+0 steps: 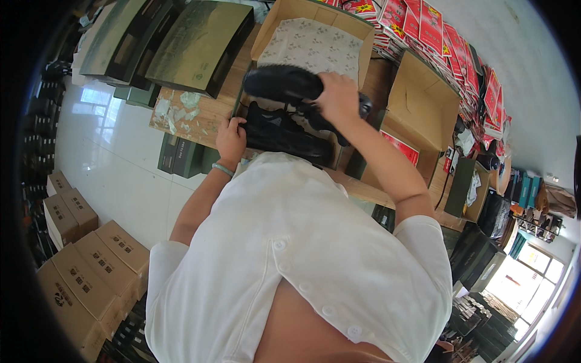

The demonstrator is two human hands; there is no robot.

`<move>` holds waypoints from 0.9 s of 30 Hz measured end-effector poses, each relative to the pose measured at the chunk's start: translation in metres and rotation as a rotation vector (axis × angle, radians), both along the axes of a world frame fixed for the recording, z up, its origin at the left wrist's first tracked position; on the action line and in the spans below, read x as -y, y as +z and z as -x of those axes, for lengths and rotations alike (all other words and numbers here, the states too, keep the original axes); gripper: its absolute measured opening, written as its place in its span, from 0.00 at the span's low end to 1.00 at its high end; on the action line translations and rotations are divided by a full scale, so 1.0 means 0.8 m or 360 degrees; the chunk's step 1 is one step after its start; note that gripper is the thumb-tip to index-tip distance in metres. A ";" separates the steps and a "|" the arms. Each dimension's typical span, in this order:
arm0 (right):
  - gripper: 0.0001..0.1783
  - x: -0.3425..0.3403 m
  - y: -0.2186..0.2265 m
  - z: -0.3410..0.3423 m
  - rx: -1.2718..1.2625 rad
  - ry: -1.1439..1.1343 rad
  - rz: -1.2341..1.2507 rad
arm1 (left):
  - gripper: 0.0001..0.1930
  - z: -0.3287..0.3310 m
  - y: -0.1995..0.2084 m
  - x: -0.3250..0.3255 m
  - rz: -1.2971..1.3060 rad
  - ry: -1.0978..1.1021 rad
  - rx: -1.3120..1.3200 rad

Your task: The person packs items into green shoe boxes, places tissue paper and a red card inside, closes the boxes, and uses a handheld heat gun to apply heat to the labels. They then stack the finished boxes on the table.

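Observation:
My right hand (338, 97) grips a black shoe (279, 83) and holds it above an open shoebox (334, 158). A second black shoe (284, 134) lies in the box on the side nearest my body. Behind it, partly hidden under my right hand, is another dark shoe-like shape (324, 121). My left hand (230, 143) is at the box's left end, its fingers closed over the edge close to the lying shoe's toe or heel; which end cannot be told. Patterned tissue paper (311, 45) lines the raised lid (269, 36) at the far side.
Another open box (420, 103) stands to the right with a red packet (399, 147) in it. Red printed packets (423, 30) pile up behind. Green shoeboxes (200, 45) stand at the far left, near paper scraps (178, 112) on the wooden table (206, 124). Brown cartons (91, 272) sit lower left.

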State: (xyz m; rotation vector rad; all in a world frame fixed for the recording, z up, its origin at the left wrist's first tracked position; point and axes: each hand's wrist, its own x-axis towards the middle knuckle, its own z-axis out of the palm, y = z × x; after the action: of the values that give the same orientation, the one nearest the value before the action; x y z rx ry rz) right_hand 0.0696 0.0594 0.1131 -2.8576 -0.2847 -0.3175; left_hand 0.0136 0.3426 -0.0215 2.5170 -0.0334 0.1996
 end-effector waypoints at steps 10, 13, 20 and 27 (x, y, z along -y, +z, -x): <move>0.27 -0.043 -0.120 -0.013 -0.0123 -0.0114 0.0073 | 0.07 -0.002 0.003 0.003 0.0015 0.0019 0.0059; 0.26 -0.043 -0.127 -0.013 -0.0048 -0.0111 0.0028 | 0.07 -0.003 0.003 0.004 0.0032 0.0033 0.0023; 0.29 -0.046 -0.140 -0.024 -0.0166 -0.0171 0.0111 | 0.07 -0.006 0.004 0.006 0.0003 0.0041 -0.0004; 0.29 -0.046 -0.166 -0.028 -0.0145 -0.0165 0.0101 | 0.07 -0.006 0.010 0.010 -0.0032 0.0090 -0.0086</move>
State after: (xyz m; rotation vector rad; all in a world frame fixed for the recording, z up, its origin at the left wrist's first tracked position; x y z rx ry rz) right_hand 0.0923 0.0964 -0.0198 -2.9452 -0.1322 -0.2003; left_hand 0.0184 0.3342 -0.0134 2.5440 0.0576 0.1549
